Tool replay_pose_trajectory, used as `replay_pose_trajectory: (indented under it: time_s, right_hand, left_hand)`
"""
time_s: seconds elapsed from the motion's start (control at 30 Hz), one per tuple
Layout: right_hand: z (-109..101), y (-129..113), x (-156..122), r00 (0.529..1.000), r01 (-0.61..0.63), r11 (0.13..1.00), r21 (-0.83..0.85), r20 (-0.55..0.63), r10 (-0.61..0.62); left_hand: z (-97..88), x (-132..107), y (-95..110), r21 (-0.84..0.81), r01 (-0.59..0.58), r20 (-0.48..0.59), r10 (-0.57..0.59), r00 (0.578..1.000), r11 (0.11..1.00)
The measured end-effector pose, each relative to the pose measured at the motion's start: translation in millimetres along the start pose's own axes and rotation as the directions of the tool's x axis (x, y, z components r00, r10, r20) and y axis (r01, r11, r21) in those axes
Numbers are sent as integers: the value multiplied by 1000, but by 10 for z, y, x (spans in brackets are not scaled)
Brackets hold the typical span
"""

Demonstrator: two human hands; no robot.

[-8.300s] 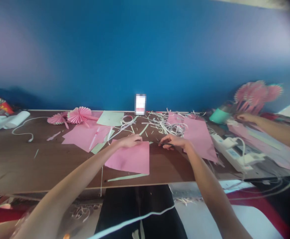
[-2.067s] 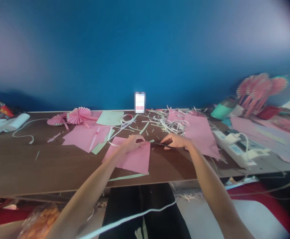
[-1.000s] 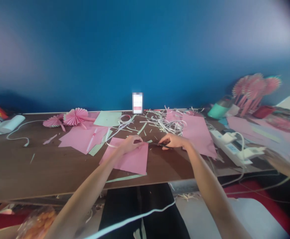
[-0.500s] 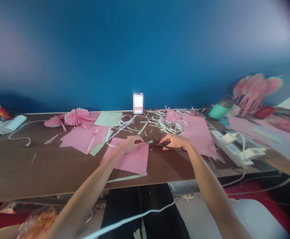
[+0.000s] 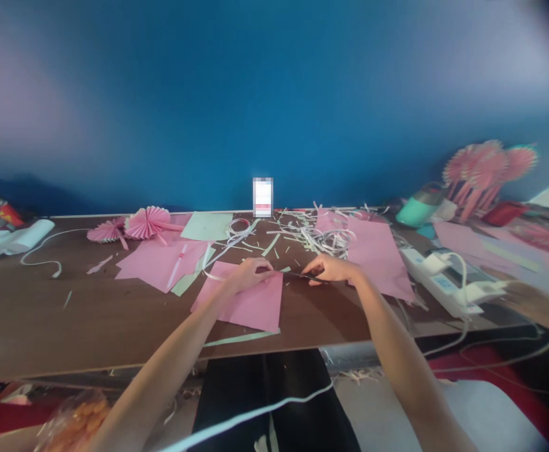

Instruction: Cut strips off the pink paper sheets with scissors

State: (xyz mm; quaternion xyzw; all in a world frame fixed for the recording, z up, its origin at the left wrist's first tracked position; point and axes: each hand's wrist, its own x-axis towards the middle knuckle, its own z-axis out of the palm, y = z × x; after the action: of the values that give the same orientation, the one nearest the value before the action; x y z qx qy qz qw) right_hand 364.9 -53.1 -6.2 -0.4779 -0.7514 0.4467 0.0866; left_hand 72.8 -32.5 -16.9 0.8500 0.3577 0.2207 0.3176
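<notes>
A square pink sheet of paper lies on the brown table in front of me. My left hand is closed at its upper part, thumb and fingers near the top right corner. To the right of the sheet, my right hand is closed around a pair of dark scissors. Their thin blades point left, with the tips close to that corner. The handles are mostly hidden by my fingers. A pale green paper strip lies along the near side of the sheet.
White paper strips are heaped behind my right hand, beside another pink sheet. Folded pink paper rosettes lie back left. A lit phone stands against the blue wall. A power strip and another person's arm are at right.
The whole view has shifted very slightly. Both my hands, the pink sheet and the scissors keep their places relative to one another.
</notes>
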Motion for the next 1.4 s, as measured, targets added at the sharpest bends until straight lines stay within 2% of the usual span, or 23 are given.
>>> replay_pose_trajectory:
  time_s: [0.2,0.4,0.6,0.83,1.4]
  right_hand:
    - [-1,-14,-2,1000,4,1000,-2,11,-4]
    - [-5,9,8,999,30,999,-43,-33,-31]
    - [0,-29,0,998,3,999,-40,-58,-6]
    - [12,-40,4,998,-25,999,-26,-50,23]
    - [25,-48,15,999,14,999,-50,-51,-16]
  left_hand:
    - [5,5,-29,4,4,6,-4,1000,1000]
    - [4,8,-54,-9,-7,9,7,1000,1000]
    - [8,12,-76,-18,-7,18,7,1000,1000]
    - [5,27,-76,-9,-6,23,6,1000,1000]
    - [-2,36,-80,-23,19,50,-18,999,1000]
